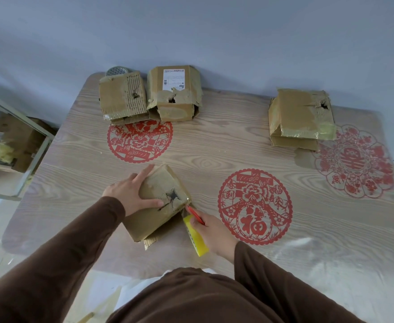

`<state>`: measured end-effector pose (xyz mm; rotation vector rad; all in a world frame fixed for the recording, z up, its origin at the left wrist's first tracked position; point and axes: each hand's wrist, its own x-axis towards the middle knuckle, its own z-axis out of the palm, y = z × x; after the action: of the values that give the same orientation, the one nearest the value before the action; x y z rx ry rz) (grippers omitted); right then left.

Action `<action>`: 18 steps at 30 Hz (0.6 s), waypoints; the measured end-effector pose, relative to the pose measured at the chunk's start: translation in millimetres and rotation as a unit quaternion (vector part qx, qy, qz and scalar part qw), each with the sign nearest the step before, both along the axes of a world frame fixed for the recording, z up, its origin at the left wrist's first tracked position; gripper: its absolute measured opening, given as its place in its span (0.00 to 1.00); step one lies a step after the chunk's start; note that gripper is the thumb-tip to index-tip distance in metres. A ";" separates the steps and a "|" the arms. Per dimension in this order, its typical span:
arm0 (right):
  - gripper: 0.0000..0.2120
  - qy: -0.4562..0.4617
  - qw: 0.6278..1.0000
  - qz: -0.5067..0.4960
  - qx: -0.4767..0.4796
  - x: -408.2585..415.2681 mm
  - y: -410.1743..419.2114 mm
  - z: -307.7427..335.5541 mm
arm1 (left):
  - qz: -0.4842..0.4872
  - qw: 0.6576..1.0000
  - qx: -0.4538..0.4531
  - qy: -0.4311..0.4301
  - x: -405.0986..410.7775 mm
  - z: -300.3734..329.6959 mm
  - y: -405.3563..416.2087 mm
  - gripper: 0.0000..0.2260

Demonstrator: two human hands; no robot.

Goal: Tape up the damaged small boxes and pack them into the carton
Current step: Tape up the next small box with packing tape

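Note:
A small brown box (158,201) with a torn hole in its top lies on the table in front of me. My left hand (133,192) presses flat on its left side, fingers straight. My right hand (211,231) grips a yellow tape roll (196,238) and a red tool (194,214) at the box's right corner. Three more damaged boxes stand farther back: one at the back left (121,99), one beside it with a white label (173,94), and one at the back right (300,117).
The wooden table (214,148) bears red paper-cut decorations, one (255,206) right of my hands. A round metal object (116,71) peeks out behind the back-left box. A glass-fronted shelf (12,145) with cartons stands to the left. The wall runs behind the table.

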<state>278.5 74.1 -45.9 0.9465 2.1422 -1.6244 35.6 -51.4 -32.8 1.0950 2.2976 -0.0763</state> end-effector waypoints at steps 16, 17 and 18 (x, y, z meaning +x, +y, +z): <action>0.20 -0.036 0.999 0.008 -0.024 -4.6 10.4 -8.3 | 0.073 0.993 0.049 0.081 36.5 -8.3 -18.1 0.46; 0.20 -0.037 0.999 0.013 -0.025 -4.1 10.6 -9.4 | 0.061 0.989 0.069 0.119 49.8 -6.4 -21.0 0.46; 0.20 -0.039 0.999 0.016 -0.022 -4.2 10.3 -8.8 | 0.043 0.984 0.090 0.150 65.9 -7.2 -24.3 0.47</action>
<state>274.2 84.4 -54.6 0.9413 2.0525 -1.5866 101.6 -75.7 -39.9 1.1350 2.6632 0.0014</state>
